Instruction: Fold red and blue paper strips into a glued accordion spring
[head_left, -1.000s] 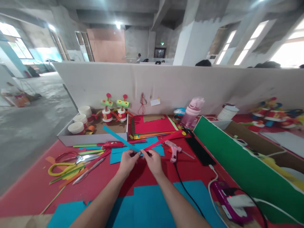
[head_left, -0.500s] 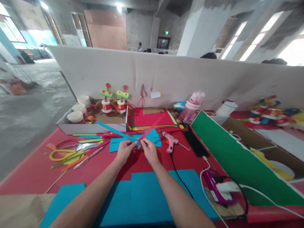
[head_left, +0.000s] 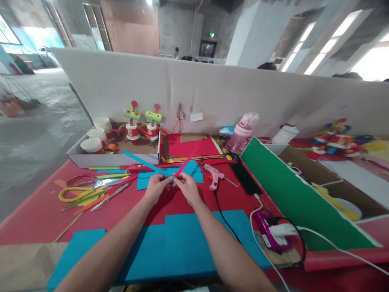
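Since a second ago the red strip (head_left: 186, 162) has swung up from a low slant towards the glue gun (head_left: 214, 175) and now points more steeply away from the person, while the blue strip (head_left: 141, 160) still reaches out to the far left. The two make a narrower V, its near ends meeting between the hands, left of the gun.

From here I see the left hand (head_left: 157, 187) closed on the blue strip's near end and the right hand (head_left: 187, 187) pinching the red one's, fingertips close together. How the ends overlap is hidden by the fingers.

Small blue sheets (head_left: 194, 175) lie just left of the gun, partly behind the hands; large blue sheets (head_left: 188, 243) spread nearer the person. The phone (head_left: 245, 177) rests right of the gun, with the green panel (head_left: 291, 194) farther right. Well to the gun's left are scissors (head_left: 79, 194) among coloured strips. Beyond them, far left of the gun, a white box (head_left: 115, 160) holds cups (head_left: 91, 145) and two paper figures (head_left: 133, 132). The pink bottle (head_left: 243, 132) stands behind and right of the gun.
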`<state>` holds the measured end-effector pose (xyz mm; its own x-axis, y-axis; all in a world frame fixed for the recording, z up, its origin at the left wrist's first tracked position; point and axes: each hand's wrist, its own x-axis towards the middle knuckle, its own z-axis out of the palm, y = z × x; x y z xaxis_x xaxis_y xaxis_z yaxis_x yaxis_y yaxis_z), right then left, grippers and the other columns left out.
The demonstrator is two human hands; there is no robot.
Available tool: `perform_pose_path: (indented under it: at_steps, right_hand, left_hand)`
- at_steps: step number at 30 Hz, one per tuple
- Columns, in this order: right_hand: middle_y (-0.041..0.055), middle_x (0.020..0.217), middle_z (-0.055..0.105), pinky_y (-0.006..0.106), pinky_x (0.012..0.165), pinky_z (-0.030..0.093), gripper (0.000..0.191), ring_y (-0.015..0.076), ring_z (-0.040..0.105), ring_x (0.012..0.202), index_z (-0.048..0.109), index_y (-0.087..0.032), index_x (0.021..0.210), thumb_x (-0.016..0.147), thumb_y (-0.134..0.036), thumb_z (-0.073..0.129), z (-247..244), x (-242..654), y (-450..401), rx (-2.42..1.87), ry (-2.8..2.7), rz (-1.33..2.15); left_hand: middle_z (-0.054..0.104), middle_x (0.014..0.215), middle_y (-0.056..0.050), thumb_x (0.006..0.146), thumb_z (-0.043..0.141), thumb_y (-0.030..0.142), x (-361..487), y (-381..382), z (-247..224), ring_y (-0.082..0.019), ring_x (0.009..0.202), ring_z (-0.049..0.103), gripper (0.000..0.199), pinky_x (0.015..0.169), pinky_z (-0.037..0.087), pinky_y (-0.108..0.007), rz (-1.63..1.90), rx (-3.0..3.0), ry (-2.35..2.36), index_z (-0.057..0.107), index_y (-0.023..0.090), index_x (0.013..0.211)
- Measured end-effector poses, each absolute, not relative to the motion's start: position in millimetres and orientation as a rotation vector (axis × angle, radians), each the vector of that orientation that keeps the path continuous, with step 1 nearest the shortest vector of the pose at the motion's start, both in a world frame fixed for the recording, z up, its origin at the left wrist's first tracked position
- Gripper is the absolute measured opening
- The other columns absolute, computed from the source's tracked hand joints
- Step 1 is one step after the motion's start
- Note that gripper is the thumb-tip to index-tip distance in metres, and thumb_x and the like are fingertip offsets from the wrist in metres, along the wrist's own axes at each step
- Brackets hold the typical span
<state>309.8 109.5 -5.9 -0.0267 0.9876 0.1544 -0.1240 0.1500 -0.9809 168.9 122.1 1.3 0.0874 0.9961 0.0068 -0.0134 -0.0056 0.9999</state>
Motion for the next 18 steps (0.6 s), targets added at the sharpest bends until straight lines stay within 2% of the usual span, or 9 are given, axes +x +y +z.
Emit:
perform_pose_path:
  at_steps: [3, 7, 18]
  right_hand:
    - [-0.0013, 0.062, 0.064, 0.024, 0.061, 0.048, 0.018, 0.0146, 0.062, 0.06, 0.061, -0.019, 0.074, 0.075, -0.037, 0.066, -6.3, 309.1, 109.1, -1.034, -1.149, 1.162]
    - [-0.0015, 0.06, 0.064, 0.026, 0.062, 0.05, 0.022, 0.0152, 0.062, 0.059, 0.059, -0.019, 0.071, 0.072, -0.04, 0.068, -6.2, 306.9, 108.9, -1.033, -1.08, 1.171]
    - [-0.0012, 0.057, 0.063, 0.026, 0.059, 0.049, 0.03, 0.0155, 0.061, 0.055, 0.063, -0.018, 0.07, 0.071, -0.048, 0.068, 2.5, 318.9, 112.1, -1.09, -0.974, 1.083]
  left_hand:
    - [0.058, 0.048, -0.001, 0.069, 0.072, 0.04, 169.5, 121.5, 0.7, -0.011, 0.045, 0.051, 0.032, 0.049, 0.037, -0.024, 1.166, 1.247, 1.102, 0.059, 0.014, 0.055]
    - [0.058, 0.051, 0.001, 0.07, 0.071, 0.039, 171.2, 120.0, 2.1, -0.011, 0.047, 0.052, 0.028, 0.051, 0.039, -0.023, 1.175, 1.27, 1.048, 0.057, 0.016, 0.061]
    - [0.054, 0.045, 0.001, 0.067, 0.072, 0.037, 170.2, 117.2, 8.6, -0.01, 0.042, 0.047, 0.03, 0.047, 0.034, -0.024, 1.117, 1.313, 1.105, 0.053, 0.017, 0.055]
